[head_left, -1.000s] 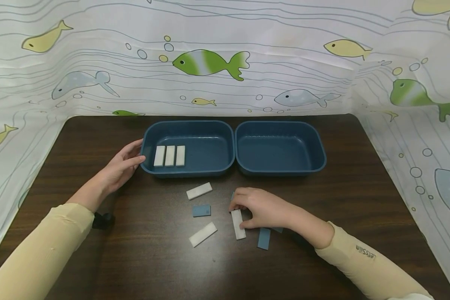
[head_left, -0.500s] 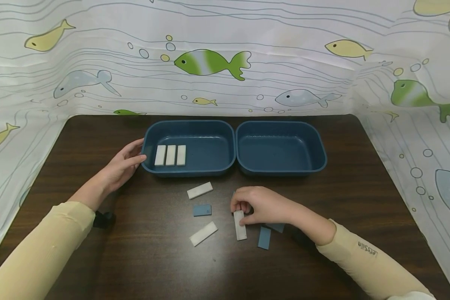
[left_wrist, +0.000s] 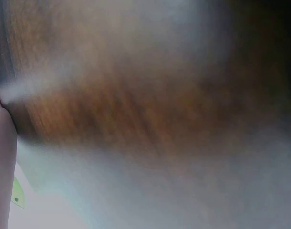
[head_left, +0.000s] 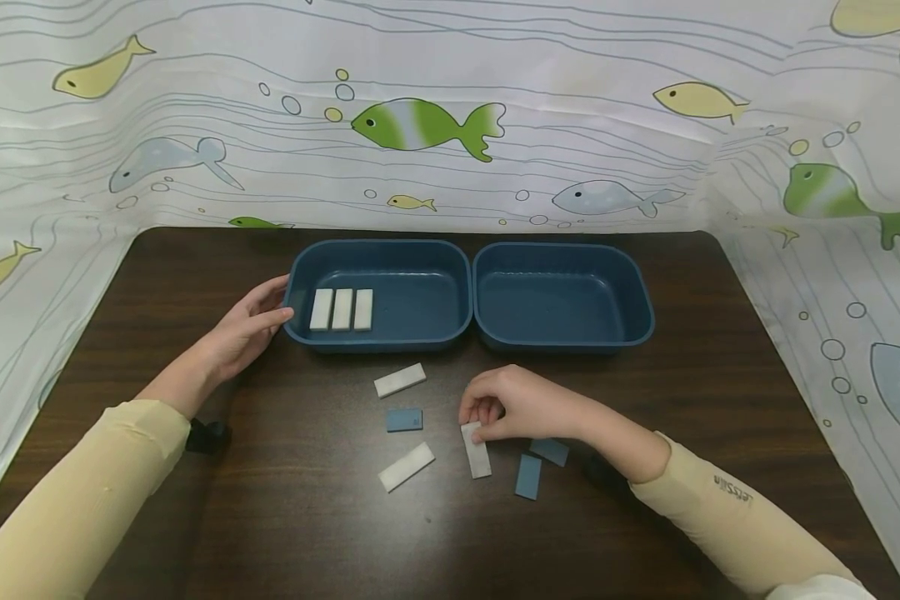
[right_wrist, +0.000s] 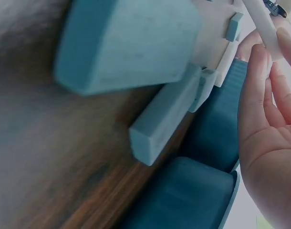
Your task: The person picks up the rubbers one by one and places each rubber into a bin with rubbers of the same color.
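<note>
My right hand (head_left: 525,404) pinches one end of a white oblong block (head_left: 477,457) between thumb and fingers, low over the dark table. The right wrist view shows the white block (right_wrist: 264,24) between thumb and fingertips. My left hand (head_left: 243,329) touches the left end of the left blue tray (head_left: 378,344), thumb tip at the rim and fingers along its outer wall. Inside that tray, three white blocks (head_left: 342,309) stand side by side at the left. Two blue pieces, one turned crosswise (head_left: 549,451) and one lengthwise (head_left: 527,477), lie below my right wrist.
The right blue tray (head_left: 562,342) stands against the left one. Between my hands lie a white block (head_left: 400,381), a blue piece (head_left: 404,420) and another white block (head_left: 407,467). Behind the table hangs a fish-patterned cloth (head_left: 435,183).
My right thumb has moved up along the white block toward its far end, and the hand has risen slightly, uncovering more of a blue piece. My left hand stays at the tray.
</note>
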Motion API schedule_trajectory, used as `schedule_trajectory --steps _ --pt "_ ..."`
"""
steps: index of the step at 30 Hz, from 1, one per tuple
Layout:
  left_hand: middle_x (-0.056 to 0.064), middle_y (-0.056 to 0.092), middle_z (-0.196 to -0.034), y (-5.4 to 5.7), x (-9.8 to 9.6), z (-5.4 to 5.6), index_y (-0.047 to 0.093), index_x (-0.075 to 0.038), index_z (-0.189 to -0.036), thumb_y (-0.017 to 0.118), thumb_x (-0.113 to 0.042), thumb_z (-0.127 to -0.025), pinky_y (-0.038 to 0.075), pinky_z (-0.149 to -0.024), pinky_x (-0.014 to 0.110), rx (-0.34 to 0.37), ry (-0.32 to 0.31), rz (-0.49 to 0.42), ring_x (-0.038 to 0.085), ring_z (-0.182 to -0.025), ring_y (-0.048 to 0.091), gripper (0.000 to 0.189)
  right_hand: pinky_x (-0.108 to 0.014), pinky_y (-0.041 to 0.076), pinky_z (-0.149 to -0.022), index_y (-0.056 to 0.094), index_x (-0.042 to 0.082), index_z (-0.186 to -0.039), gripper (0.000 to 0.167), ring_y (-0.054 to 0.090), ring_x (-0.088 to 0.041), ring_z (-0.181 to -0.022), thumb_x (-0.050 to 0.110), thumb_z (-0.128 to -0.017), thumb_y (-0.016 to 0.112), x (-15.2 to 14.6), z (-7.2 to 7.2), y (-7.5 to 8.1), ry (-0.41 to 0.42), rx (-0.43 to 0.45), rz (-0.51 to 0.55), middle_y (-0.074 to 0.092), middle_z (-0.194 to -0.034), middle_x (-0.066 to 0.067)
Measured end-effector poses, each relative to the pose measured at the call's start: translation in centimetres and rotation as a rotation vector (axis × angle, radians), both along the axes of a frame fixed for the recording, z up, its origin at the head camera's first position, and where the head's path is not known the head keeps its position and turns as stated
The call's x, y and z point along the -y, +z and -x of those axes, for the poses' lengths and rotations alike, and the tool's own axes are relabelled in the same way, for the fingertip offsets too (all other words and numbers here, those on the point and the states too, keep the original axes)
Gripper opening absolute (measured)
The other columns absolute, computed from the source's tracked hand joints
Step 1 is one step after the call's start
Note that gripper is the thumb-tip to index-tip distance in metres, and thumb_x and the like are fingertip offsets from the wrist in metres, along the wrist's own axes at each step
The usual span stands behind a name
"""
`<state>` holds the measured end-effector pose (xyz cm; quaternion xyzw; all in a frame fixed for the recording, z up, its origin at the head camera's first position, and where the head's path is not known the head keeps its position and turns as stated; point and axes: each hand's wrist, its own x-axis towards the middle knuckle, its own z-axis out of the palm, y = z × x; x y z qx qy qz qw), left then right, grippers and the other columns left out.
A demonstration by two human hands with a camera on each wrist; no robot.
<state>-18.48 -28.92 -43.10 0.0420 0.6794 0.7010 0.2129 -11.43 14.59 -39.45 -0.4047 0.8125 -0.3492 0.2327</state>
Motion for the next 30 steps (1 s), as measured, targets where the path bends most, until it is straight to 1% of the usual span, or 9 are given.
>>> schedule_trajectory --steps 7,15,20,23,30 --pt "-0.014 0.04 -0.151 0.0 0.0 0.0 0.03 -0.022 -0.159 0.055 -0.014 -0.111 0.033 -0.115 0.015 -0.006 -0.001 -0.003 -0.001 -0.136 0.041 0.055 -0.02 0.058 -0.078 0.078 0.01 -0.104 0.017 0.062 -0.001 -0.083 0.007 -0.089 0.086 0.5 0.6 0.9 -0.048 -0.007 0.012 0.073 -0.098 0.001" --pt "-0.014 0.042 -0.15 0.0 -0.2 0.1 0.032 -0.021 -0.158 0.055 -0.012 -0.111 0.034 -0.113 0.014 -0.019 -0.007 -0.01 -0.001 -0.136 0.042 0.053 -0.021 0.059 -0.078 0.079 0.01 -0.105 0.015 0.065 -0.002 -0.084 0.006 -0.091 0.083 1.2 1.7 1.4 -0.095 0.003 0.038 0.076 -0.102 -0.002" --pt "-0.014 0.041 -0.149 -0.1 -0.2 0.0 0.031 -0.021 -0.159 0.055 -0.013 -0.111 0.034 -0.111 0.014 -0.018 -0.005 -0.011 -0.001 -0.135 0.042 0.054 -0.022 0.06 -0.079 0.08 0.009 -0.105 0.015 0.066 -0.004 -0.084 0.007 -0.091 0.084 1.7 2.4 2.0 -0.123 0.002 0.051 0.076 -0.101 -0.003" --pt "-0.014 0.042 -0.149 -0.1 -0.2 0.0 0.032 -0.021 -0.159 0.055 -0.013 -0.11 0.035 -0.111 0.013 -0.017 0.001 -0.006 -0.001 -0.134 0.043 0.054 -0.023 0.059 -0.078 0.08 0.008 -0.105 0.015 0.066 -0.006 -0.084 0.007 -0.091 0.084 2.1 2.9 2.4 -0.139 -0.01 0.054 0.076 -0.1 -0.003" --pt "-0.013 0.045 -0.147 -0.2 -0.2 0.0 0.034 -0.021 -0.157 0.053 -0.01 -0.111 0.037 -0.105 0.011 -0.043 0.0 -0.014 -0.002 -0.132 0.046 0.051 -0.026 0.06 -0.079 0.08 0.006 -0.105 0.014 0.067 -0.009 -0.084 0.006 -0.091 0.083 3.0 4.4 3.3 -0.158 -0.018 0.098 0.076 -0.098 -0.005"
